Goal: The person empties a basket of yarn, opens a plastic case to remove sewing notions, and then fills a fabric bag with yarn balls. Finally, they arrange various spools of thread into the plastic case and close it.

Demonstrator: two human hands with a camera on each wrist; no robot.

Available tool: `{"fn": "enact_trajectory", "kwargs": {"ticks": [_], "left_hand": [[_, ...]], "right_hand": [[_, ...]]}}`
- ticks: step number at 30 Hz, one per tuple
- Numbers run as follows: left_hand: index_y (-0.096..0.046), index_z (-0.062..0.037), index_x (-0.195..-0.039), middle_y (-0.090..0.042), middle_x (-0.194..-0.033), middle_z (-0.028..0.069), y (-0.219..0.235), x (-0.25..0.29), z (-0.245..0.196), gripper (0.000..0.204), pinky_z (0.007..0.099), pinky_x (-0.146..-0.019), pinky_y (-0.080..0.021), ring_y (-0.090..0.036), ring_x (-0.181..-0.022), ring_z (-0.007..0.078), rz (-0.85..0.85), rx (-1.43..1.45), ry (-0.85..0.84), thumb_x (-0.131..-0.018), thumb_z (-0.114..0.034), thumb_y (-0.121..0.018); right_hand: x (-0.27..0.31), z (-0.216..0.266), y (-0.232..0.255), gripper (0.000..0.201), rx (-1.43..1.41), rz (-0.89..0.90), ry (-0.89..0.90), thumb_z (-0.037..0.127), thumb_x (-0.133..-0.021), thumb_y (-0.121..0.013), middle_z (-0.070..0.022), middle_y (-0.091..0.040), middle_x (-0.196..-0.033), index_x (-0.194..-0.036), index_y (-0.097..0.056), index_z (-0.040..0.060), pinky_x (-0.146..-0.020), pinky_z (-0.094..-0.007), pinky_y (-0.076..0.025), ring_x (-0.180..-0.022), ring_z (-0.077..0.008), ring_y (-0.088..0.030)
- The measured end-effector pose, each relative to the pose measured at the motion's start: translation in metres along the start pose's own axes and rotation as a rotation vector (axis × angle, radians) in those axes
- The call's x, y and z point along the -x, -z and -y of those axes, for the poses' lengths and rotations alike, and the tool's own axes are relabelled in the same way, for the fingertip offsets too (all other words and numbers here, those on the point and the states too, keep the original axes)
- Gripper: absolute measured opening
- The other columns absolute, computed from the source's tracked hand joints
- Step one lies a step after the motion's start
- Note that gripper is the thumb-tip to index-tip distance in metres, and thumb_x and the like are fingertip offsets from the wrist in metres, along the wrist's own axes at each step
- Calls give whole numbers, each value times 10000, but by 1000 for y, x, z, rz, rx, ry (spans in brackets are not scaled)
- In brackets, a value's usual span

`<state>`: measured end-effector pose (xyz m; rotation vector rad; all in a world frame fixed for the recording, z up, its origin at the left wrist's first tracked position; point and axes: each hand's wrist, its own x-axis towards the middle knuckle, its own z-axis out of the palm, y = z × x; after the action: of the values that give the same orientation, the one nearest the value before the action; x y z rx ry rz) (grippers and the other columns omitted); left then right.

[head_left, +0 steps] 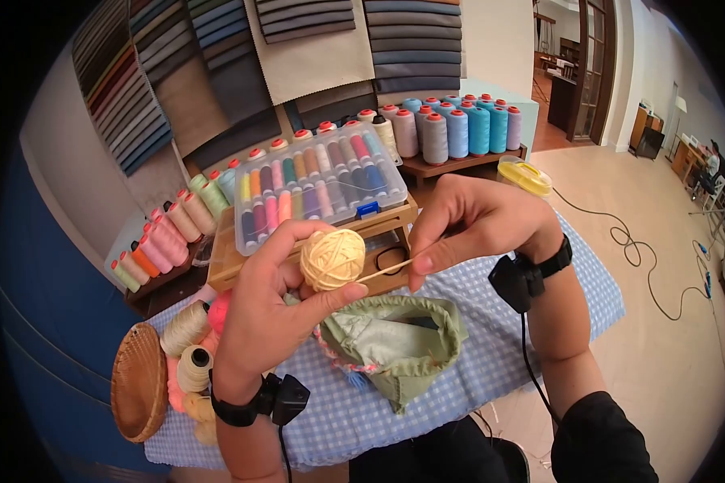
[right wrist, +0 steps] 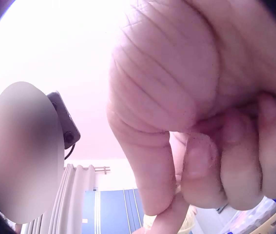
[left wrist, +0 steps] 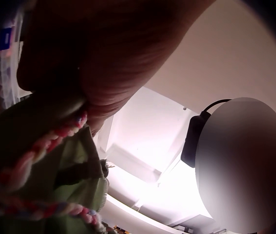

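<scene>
A ball of pale yellow yarn (head_left: pixel 332 259) sits in my left hand (head_left: pixel 270 310), gripped between thumb and fingers. From the ball a short strand (head_left: pixel 387 270) runs taut to my right hand (head_left: pixel 487 229), which pinches it between thumb and forefinger. Below both hands a green drawstring bag (head_left: pixel 395 346) lies with its mouth open on the checked cloth. The bag's braided pink and white cord (left wrist: pixel 45 144) shows in the left wrist view. In the right wrist view the fingers of my right hand (right wrist: pixel 186 122) are curled, with part of the yellow ball (right wrist: pixel 189 222) beyond.
Behind the hands, a clear case of colored thread spools (head_left: pixel 314 181) leans on a wooden stand (head_left: pixel 225 274). At the left are a wicker basket (head_left: pixel 137 382) and cream cones (head_left: pixel 195 369). Thread cones line the back; a yellow-lidded container (head_left: pixel 525 175) stands at the right of the blue checked cloth (head_left: pixel 491 346).
</scene>
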<state>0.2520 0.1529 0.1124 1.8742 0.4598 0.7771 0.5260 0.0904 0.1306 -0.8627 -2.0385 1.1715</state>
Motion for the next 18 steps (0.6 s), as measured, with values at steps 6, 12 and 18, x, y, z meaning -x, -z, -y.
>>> {"fn": "enact_trajectory", "kwargs": {"ticks": [6,12,18], "left_hand": [[-496,-3,-1318,-661,-1145,57,-4,-1,3,505,237,-823,-555,-659,-1022,99,10,77,-83,-902,-25,-782],[-474,9,-1322,-648,-1163,49,-2,-1,5,462,243,-865,-551,-648,-1044,97,-41,204,-106,-944,-32,-737],[-491,3,-1270,-641,-1132,39,0,0,5,423,238,-849,-547,-641,-1019,77,40,199,-77,-936,-29,-748]], "right_hand": [[-5,-7,0,145,122,26,-134,93,-955,-704,-63,-735,-800,-976,-783,-27,-639,-257,-467,-706,-83,-618],[-15,-21,1,208,411,168,-344,162,-849,-691,-39,-679,-669,-857,-779,-26,-574,-276,-454,-621,-79,-577],[-8,-10,3,224,636,-5,-370,185,-874,-697,-102,-725,-725,-908,-774,-23,-608,-302,-499,-646,-149,-659]]}}
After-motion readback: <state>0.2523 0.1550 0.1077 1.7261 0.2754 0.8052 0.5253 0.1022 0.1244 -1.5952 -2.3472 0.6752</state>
